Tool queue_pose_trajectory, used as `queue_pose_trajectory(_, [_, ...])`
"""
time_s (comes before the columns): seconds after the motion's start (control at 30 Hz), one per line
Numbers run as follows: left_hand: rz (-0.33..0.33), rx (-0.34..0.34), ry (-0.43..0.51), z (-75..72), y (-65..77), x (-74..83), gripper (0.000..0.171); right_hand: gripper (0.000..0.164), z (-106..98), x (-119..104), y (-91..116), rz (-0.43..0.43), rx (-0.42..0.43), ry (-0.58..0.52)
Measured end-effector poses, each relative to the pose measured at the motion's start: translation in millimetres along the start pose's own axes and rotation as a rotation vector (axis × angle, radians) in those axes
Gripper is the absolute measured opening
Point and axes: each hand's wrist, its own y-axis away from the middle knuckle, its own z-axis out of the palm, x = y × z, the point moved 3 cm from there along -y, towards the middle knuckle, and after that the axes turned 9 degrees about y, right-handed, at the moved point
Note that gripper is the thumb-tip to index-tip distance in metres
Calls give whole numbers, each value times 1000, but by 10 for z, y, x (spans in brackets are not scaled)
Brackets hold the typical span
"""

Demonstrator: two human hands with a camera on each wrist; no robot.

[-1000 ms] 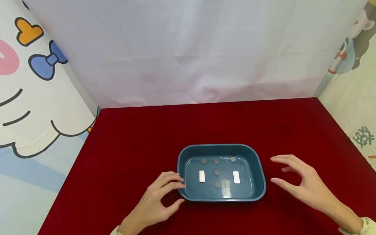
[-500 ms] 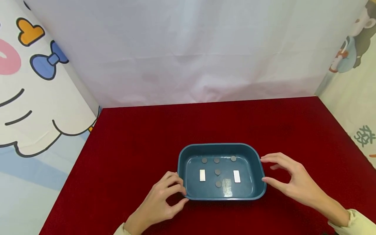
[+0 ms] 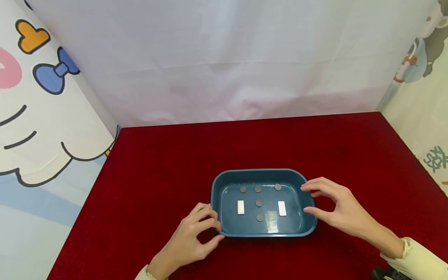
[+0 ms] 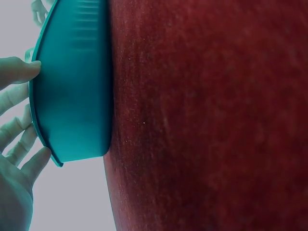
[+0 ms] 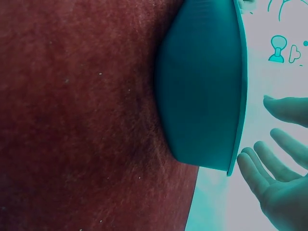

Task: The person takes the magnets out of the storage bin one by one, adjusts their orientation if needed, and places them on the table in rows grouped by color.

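Observation:
A blue rectangular plastic tub [image 3: 264,235] sits on the red cloth. Inside it are several small grey round discs [image 3: 259,203] and two silvery-white rectangular pieces, one on the left [image 3: 240,207], one on the right [image 3: 282,208]. My left hand [image 3: 196,233] is at the tub's front left corner, fingers loosely bent and touching its rim. In the left wrist view, the thumb [image 4: 29,71] overlaps the tub's outer wall just below the rim. My right hand [image 3: 336,204] is spread at the right rim, with nothing between thumb and fingers; its fingertips overlap the tub's right end in the head view.
Red cloth [image 3: 168,163] covers the table around the tub. A white curtain [image 3: 224,58] hangs behind it. Printed cartoon sheets stand at the left [image 3: 52,124] and right [image 3: 416,112]. A dark object [image 3: 388,273] shows under the right sleeve.
My right hand has moved left, from beside the tub to its right rim. The left hand has come slightly right onto the near left corner. The tub has stayed put.

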Motion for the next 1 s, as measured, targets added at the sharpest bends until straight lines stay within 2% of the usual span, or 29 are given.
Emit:
queue_pose_trajectory(0.23, [6,-2,8,-10,-12,8,17,59,55,5,-62,-40,-19,-18])
queue_pose_trajectory(0.83, [-20,-3,4,-9,6,4,15,49,263,-37,-193,-81,-104,0])
queue_pose_trajectory(1.0, [-7,3,3,-4,5,3,16,46,328,-41,-234,-57,-136,2])
